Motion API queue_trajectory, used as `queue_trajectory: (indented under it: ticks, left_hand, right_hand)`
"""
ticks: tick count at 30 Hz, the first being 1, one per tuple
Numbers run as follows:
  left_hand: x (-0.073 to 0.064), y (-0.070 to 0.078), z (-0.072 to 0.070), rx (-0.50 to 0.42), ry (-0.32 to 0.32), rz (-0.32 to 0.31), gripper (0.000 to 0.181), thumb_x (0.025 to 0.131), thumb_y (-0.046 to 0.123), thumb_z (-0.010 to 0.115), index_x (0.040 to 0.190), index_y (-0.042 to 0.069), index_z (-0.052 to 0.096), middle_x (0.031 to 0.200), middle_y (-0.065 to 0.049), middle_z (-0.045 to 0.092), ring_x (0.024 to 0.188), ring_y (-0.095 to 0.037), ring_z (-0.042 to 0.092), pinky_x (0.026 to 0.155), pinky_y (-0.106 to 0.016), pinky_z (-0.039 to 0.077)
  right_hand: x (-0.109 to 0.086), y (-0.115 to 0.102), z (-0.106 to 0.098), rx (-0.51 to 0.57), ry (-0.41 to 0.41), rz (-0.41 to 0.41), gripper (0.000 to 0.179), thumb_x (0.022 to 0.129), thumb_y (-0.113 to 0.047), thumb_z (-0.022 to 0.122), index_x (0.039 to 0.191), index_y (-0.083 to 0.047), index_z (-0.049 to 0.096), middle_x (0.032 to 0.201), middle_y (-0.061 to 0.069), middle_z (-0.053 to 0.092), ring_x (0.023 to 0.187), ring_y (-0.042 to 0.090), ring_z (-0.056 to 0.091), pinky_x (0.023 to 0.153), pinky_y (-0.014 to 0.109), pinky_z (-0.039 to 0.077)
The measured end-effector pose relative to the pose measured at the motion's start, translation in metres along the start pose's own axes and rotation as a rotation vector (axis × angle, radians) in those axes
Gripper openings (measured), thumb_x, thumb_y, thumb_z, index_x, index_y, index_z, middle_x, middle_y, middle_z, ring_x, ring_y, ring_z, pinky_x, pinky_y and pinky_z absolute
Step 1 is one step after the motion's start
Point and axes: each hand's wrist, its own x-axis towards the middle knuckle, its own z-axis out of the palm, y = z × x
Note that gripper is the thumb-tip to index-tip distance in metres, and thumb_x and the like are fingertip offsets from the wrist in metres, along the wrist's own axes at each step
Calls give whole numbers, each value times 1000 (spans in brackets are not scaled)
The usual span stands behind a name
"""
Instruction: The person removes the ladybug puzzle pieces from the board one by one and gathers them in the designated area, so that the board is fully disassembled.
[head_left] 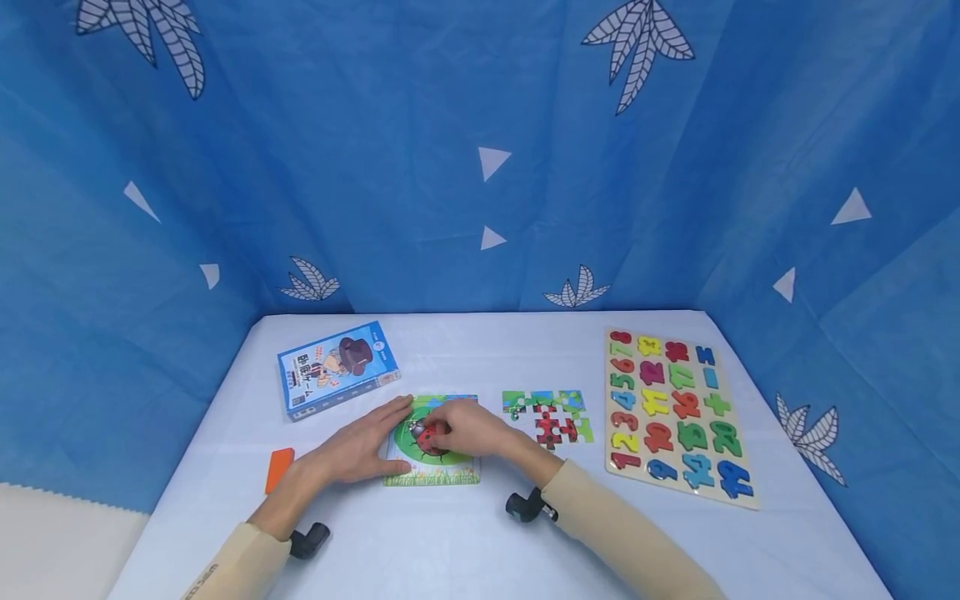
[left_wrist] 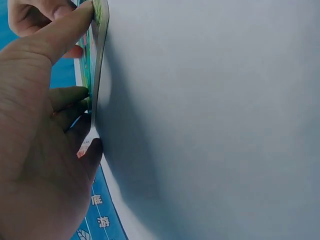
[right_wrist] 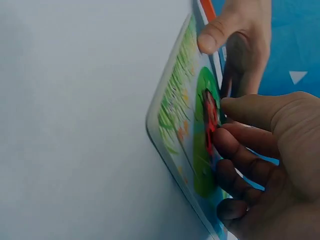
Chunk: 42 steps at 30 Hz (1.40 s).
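A ladybug puzzle board (head_left: 442,478) with a green and blue picture lies on the table in the head view. My left hand (head_left: 358,446) rests along its left side, thumb at the lower edge and straight fingers towards the top. Over the middle of the board, my right hand (head_left: 474,429) pinches a red ladybug puzzle piece (right_wrist: 211,120) between thumb and forefinger. The piece lies against the green leaf picture in the right wrist view. In the left wrist view the board is seen almost edge-on, and its picture is mostly hidden.
Several joined jigsaw pieces (head_left: 550,421) lie right of the board. Farther right is a wooden number board (head_left: 678,417). A blue game box (head_left: 337,367) stands at the back left, with an orange block (head_left: 280,469) nearer me. Blue curtain (head_left: 450,158) encloses the table.
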Motion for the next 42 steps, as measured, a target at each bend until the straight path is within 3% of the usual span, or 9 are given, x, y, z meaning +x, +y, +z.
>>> queue_trajectory:
  ticks: [14, 31, 42]
  left_hand:
    - [1, -1, 0, -6, 7, 12, 94, 83, 51, 78, 155, 6, 38, 166, -6, 27, 152, -30, 26, 118, -52, 33]
    - [1, -3, 1, -2, 29, 31, 94, 83, 51, 79, 154, 6, 39, 165, -7, 29, 151, -30, 28, 117, -52, 33]
    - [2, -4, 3, -6, 31, 29, 94, 82, 53, 78, 154, 6, 40, 165, -6, 28, 151, -30, 28, 117, -53, 34]
  right_hand:
    - [9, -6, 13, 1, 21, -12, 35, 97, -24, 69, 128, -10, 69, 65, -13, 58, 54, 1, 51, 54, 17, 42]
    - [14, -6, 20, 33, 77, 40, 27, 97, -23, 66, 121, -13, 72, 65, -13, 59, 53, 1, 52, 51, 18, 42]
    - [15, -2, 20, 37, 113, 43, 26, 96, -27, 68, 119, -15, 72, 72, -12, 57, 67, 2, 51, 59, 19, 43]
